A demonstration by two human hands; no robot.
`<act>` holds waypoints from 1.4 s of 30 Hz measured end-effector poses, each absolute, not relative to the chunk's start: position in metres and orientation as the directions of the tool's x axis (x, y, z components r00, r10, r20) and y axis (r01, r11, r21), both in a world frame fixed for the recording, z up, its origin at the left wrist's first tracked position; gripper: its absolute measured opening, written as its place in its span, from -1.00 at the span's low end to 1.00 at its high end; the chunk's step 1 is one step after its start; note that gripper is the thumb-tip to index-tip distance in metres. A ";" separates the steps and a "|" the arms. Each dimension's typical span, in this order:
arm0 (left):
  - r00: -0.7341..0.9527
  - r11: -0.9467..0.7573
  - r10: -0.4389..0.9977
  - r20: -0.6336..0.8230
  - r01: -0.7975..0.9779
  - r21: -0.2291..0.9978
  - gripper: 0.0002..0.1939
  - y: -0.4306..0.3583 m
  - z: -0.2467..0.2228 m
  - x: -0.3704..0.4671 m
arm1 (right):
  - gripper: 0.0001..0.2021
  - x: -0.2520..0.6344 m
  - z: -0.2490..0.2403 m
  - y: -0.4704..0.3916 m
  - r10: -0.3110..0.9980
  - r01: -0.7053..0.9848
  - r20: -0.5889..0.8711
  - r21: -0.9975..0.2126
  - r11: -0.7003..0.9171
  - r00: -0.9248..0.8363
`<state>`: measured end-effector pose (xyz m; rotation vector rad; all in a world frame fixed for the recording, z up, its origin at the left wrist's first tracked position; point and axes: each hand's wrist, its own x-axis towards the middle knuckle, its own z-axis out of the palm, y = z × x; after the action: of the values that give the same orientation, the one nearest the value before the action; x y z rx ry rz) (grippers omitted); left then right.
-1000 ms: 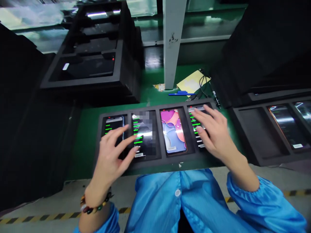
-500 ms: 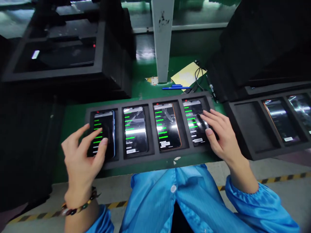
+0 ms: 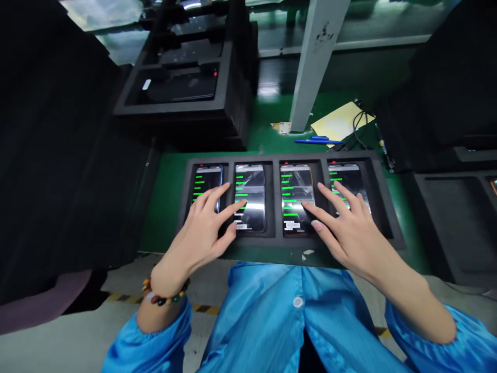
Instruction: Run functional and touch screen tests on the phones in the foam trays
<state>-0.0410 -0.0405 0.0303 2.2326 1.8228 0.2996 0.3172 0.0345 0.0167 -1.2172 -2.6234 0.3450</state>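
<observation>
A dark foam tray (image 3: 276, 207) holds a row of several phones with lit screens showing green lines of text. My left hand (image 3: 207, 220) has its fingers spread over the left end, its index fingertip at the screen of the second phone (image 3: 254, 199); it partly covers the leftmost phone (image 3: 205, 178). Over the right half, my right hand (image 3: 344, 217) is spread too, one fingertip at the screen of the third phone (image 3: 297, 181). Its other fingers lie over the rightmost phone (image 3: 349, 173). Neither hand grips anything.
Stacked foam trays (image 3: 229, 98) with phones rise at the back left. A grey post (image 3: 310, 67) stands behind the tray, near blue pens (image 3: 318, 140), yellow paper (image 3: 341, 122) and a black cable (image 3: 357, 129). Another tray (image 3: 423, 207) lies at the right.
The view has swung left, so the tray and post sit further right. My left hand has moved from the leftmost phone to the second, my right hand from the rightmost to the third.
</observation>
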 end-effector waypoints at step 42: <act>0.124 -0.120 0.992 -0.002 0.966 0.228 -0.39 -0.013 0.041 -0.024 | -0.50 0.307 0.023 0.059 0.816 0.782 0.129 -0.236 0.577 -0.563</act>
<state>-0.0243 -0.0132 0.0410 2.2179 1.9594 0.2238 0.3067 0.0592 0.0234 -1.3307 -2.5847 0.2234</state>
